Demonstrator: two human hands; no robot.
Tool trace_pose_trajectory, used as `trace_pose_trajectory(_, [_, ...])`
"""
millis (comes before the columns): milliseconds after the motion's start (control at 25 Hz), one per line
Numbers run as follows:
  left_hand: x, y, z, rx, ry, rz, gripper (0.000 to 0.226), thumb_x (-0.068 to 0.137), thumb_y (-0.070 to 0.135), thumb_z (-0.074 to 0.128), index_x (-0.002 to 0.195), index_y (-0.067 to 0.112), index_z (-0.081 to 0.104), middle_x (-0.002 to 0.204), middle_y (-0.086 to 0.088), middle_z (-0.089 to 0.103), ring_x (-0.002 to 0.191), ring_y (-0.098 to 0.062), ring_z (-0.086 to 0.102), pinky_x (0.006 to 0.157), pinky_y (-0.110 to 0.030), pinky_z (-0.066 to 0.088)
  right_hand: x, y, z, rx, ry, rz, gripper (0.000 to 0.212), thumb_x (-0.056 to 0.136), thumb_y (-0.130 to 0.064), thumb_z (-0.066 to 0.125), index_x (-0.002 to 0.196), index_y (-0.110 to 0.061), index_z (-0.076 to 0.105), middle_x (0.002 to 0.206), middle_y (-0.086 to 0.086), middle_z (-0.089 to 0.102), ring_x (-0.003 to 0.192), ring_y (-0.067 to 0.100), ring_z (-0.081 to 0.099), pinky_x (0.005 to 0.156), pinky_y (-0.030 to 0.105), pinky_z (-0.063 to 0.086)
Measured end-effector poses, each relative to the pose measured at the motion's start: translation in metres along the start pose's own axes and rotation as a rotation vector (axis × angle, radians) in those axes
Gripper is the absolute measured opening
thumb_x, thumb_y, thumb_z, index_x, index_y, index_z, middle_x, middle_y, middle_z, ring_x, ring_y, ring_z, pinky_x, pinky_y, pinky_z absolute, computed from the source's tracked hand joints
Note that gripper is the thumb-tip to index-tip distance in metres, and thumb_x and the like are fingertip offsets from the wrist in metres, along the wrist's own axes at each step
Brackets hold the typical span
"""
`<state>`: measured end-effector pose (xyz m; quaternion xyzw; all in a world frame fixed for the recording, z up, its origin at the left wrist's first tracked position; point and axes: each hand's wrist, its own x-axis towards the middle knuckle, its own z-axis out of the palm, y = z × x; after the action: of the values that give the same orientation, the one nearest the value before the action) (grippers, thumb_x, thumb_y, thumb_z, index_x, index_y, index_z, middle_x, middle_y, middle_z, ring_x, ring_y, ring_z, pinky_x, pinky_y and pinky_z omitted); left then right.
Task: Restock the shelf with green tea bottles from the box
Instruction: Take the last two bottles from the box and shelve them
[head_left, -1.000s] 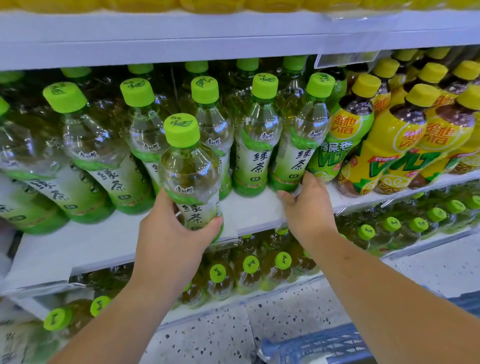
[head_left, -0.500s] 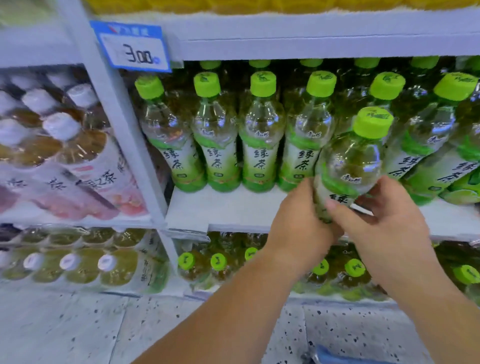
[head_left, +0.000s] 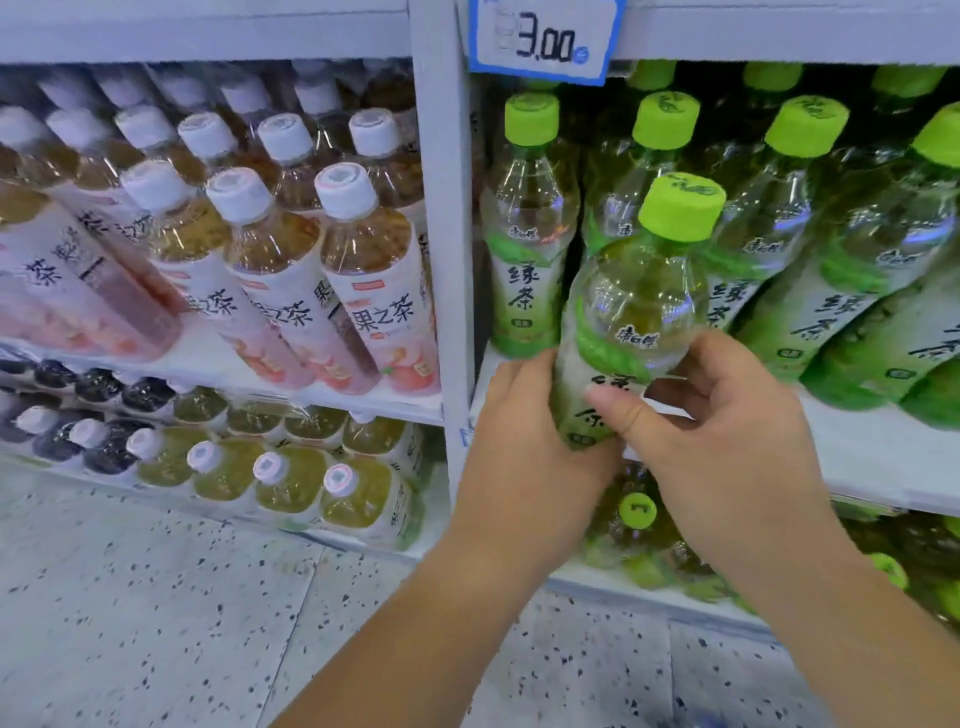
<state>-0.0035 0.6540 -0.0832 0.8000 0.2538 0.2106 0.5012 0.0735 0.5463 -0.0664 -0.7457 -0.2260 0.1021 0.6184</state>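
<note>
I hold one green tea bottle with a lime cap upright in front of the white shelf. My left hand wraps its lower label from the left. From the right, my right hand grips the same bottle, thumb across the label. The bottle's base is hidden by my fingers. Behind it stand rows of the same green tea bottles on that shelf, leaving a bare strip at the front edge. The box is out of view.
A white upright post with a 3.00 price tag splits the shelving. Left of it lie white-capped fruit tea bottles. Lower shelves hold more bottles. Speckled floor lies below.
My view has swung left along the shelf. My right hand left the shelf edge and joined the left on the bottle, which now sits near the post at the left end of the green tea rows.
</note>
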Motion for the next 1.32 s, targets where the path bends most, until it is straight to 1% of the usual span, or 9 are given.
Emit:
trace_pose_trajectory(80, [0.008,-0.009,-0.014,-0.005,0.024,-0.002,0.042,0.079,0.025,0.081,0.115,0.039,0.064,0.108,0.017,0.061,0.1,0.009,0.058,0.08,-0.009,0.047,0.007,-0.002,0.019,0.01,-0.031,-0.014,0.035,0.079,-0.025,0.083,0.107,-0.038,0.069,0.097,-0.029,0.073,0.092,-0.009,0.068,0.067,0.004,0.05])
trace_pose_trajectory(160, [0.014,-0.017,-0.024,-0.017,0.04,-0.019,0.041,0.079,0.022,0.08,0.115,0.035,0.064,0.11,0.012,0.065,0.101,-0.001,0.063,0.085,-0.026,0.054,0.014,-0.003,0.034,-0.014,-0.063,-0.036,0.037,0.08,-0.024,0.082,0.112,-0.037,0.068,0.1,-0.028,0.073,0.096,-0.008,0.068,0.071,0.005,0.05])
trace_pose_trajectory(320, [0.027,-0.021,-0.029,0.083,0.102,-0.021,0.039,0.081,0.026,0.076,0.115,0.029,0.057,0.102,0.01,0.069,0.093,-0.012,0.066,0.075,-0.04,0.056,0.023,0.001,0.05,-0.035,-0.058,-0.058,0.04,0.083,-0.024,0.081,0.119,-0.034,0.067,0.106,-0.026,0.073,0.101,-0.006,0.068,0.077,0.006,0.05])
trace_pose_trajectory(680, [0.035,-0.023,-0.035,0.212,0.061,-0.003,0.032,0.084,0.022,0.076,0.109,0.016,0.058,0.093,-0.001,0.068,0.083,-0.022,0.063,0.071,-0.041,0.052,0.026,0.02,0.059,-0.055,-0.043,-0.045,0.035,0.085,-0.017,0.077,0.117,-0.026,0.067,0.112,-0.012,0.074,0.11,0.007,0.068,0.099,0.037,0.055])
trace_pose_trajectory(800, [0.035,-0.018,-0.035,0.214,0.04,-0.009,0.028,0.086,0.018,0.073,0.109,0.014,0.057,0.093,-0.004,0.069,0.083,-0.024,0.065,0.072,-0.043,0.053,0.025,0.019,0.06,-0.058,-0.043,-0.03,0.031,0.086,-0.016,0.077,0.114,-0.024,0.068,0.11,-0.012,0.074,0.109,0.007,0.068,0.099,0.036,0.055])
trace_pose_trajectory(920, [0.035,-0.012,-0.036,0.231,0.024,-0.026,0.023,0.089,0.014,0.066,0.109,0.012,0.055,0.095,-0.005,0.066,0.085,-0.026,0.063,0.072,-0.043,0.053,0.025,0.014,0.058,-0.079,-0.052,0.0,0.029,0.086,-0.017,0.078,0.112,-0.027,0.069,0.105,-0.016,0.074,0.105,0.002,0.067,0.094,0.023,0.054])
trace_pose_trajectory(1080, [0.031,-0.011,-0.041,0.223,0.034,0.002,0.028,0.086,0.017,0.067,0.114,0.017,0.06,0.1,-0.001,0.065,0.091,-0.019,0.061,0.075,-0.03,0.05,0.024,0.009,0.055,-0.118,-0.086,0.056,0.034,0.086,-0.022,0.079,0.118,-0.027,0.07,0.107,-0.016,0.074,0.106,-0.002,0.065,0.086,0.011,0.051])
trace_pose_trajectory(1240, [0.024,-0.016,-0.048,0.068,0.071,-0.032,0.031,0.084,0.015,0.075,0.112,0.025,0.068,0.108,0.005,0.061,0.098,-0.012,0.065,0.085,-0.03,0.057,0.024,0.007,0.049,-0.105,-0.109,0.168,0.036,0.086,-0.026,0.078,0.122,-0.029,0.069,0.113,-0.015,0.072,0.11,0.006,0.066,0.1,0.036,0.052])
trace_pose_trajectory(1320, [0.023,-0.019,-0.053,-0.067,0.054,-0.079,0.035,0.085,0.009,0.076,0.104,0.038,0.067,0.099,0.016,0.07,0.095,0.002,0.067,0.079,-0.018,0.057,0.023,0.007,0.048,-0.105,-0.107,0.188,0.034,0.087,-0.027,0.078,0.12,-0.028,0.071,0.11,-0.015,0.073,0.107,0.008,0.067,0.1,0.04,0.053])
